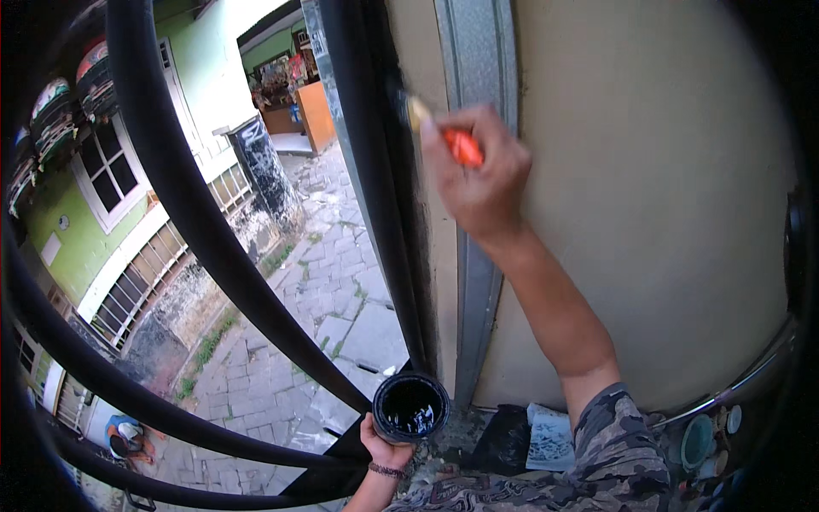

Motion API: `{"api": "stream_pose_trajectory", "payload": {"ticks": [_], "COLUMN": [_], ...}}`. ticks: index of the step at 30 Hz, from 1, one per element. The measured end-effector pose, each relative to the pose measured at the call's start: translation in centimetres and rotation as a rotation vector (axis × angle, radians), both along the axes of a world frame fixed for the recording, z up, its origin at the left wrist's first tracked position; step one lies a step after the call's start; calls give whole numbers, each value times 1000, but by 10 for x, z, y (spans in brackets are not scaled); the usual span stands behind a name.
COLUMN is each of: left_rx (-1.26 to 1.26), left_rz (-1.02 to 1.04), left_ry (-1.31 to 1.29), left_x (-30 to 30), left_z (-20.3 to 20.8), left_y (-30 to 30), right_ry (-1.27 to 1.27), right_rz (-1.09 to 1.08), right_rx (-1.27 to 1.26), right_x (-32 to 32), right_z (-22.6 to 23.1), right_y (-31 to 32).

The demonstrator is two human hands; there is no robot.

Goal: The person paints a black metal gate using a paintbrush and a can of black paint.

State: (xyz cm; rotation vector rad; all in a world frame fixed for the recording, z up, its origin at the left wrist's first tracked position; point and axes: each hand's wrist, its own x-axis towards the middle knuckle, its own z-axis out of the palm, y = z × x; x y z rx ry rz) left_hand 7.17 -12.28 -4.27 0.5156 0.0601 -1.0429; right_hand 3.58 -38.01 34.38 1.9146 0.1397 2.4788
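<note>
My right hand (482, 175) is raised and closed round a paintbrush (462, 147) with an orange handle and a pale ferrule. The brush's blurred bristle end meets the black upright post (375, 128) beside the wall. Low in the view, my left hand (384, 445) grips a round open can (411, 408) from below and its left side. Glossy black paint fills part of the can, with light reflecting off its surface. A dark bracelet circles my left wrist.
Curved-looking black bars (209, 243) cross the left side, with a paved lane (333, 282) beyond. A grey metal channel (482, 68) runs up the beige wall (648, 196). Bags (550, 437) and pots (697, 442) stand low right. A crouching person (128, 437) is outside, lower left.
</note>
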Motion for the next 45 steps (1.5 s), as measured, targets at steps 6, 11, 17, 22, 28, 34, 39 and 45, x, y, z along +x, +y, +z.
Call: {"api": "stream_pose_trajectory", "payload": {"ticks": [6,11,17,22,28,34,39,45], "left_rx": [-111,-94,-144,-35,27,8,26,-58], "left_rz": [26,46,112,147,113,133,99,100], "left_ry": [111,29,54,102,109,138,116,66], "left_x": [-9,-9,-9,-14,-16,-10,-15,-10], "left_z": [21,18,30,22,10,2,10,10], "left_y": [5,0,11,20,27,30,23,22], "right_ry": [-22,260,514,162,605,264,561,502], "right_rz": [57,50,62,31,117,-24,23,56], "right_rx": [23,40,159,12,265,19,334,936], "right_x": [-7,-4,-19,-5,-26,-1,-22,-86], "right_z": [36,-69,-174,-116,-271,-172,-296,-331], "right_y": [7,0,11,-2,20,6,16,52]}}
